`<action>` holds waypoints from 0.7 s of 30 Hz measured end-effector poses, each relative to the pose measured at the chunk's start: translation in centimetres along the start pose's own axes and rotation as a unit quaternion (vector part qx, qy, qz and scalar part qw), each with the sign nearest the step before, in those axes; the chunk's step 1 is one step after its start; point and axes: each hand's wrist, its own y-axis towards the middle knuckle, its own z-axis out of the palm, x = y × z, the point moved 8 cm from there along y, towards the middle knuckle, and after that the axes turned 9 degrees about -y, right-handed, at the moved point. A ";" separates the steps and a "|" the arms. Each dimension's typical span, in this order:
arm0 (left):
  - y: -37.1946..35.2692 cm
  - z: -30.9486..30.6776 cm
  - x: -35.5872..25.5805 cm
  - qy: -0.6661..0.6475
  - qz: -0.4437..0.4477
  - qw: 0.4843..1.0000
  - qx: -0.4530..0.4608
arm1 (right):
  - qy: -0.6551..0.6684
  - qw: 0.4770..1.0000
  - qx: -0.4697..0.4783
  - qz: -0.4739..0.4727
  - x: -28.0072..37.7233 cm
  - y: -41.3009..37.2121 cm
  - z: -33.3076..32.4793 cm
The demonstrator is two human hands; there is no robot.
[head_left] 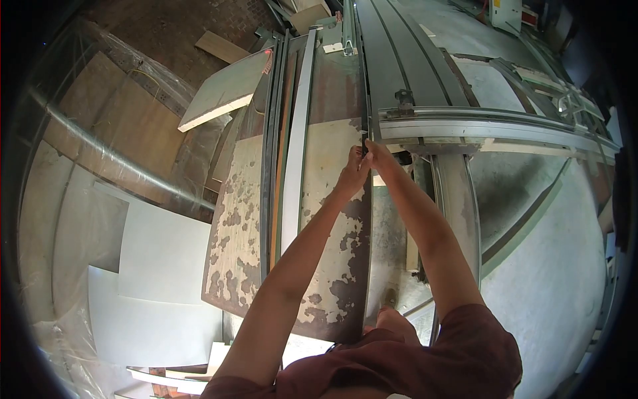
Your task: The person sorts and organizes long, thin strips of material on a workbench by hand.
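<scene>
My left hand (354, 166) and my right hand (378, 157) meet at the right edge of a worn machine table (332, 219) with patchy, peeling paint. The fingers of both hands are closed close together, pinched around something small and dark that I cannot make out. Just beyond them, the narrow gap between the worn table and a grey grooved sliding table (399, 60) runs away from me. A metal crossbar rail (492, 126) extends to the right, close to my right hand. A long pale metal fence strip (299, 133) lies along the worn table, left of both hands.
A thick pale-edged board (226, 90) sits left of the table. White sheets (166, 253) lie lower left, near a clear plastic-wrapped duct (119, 146). A dark clamp-like fitting (404, 100) stands on the sliding table. My bare foot (395, 319) shows below on the floor.
</scene>
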 end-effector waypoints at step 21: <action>8.4 1.1 4.6 -0.007 -0.100 0.993 0.058 | -0.086 0.987 -0.081 -0.109 2.9 7.4 -1.7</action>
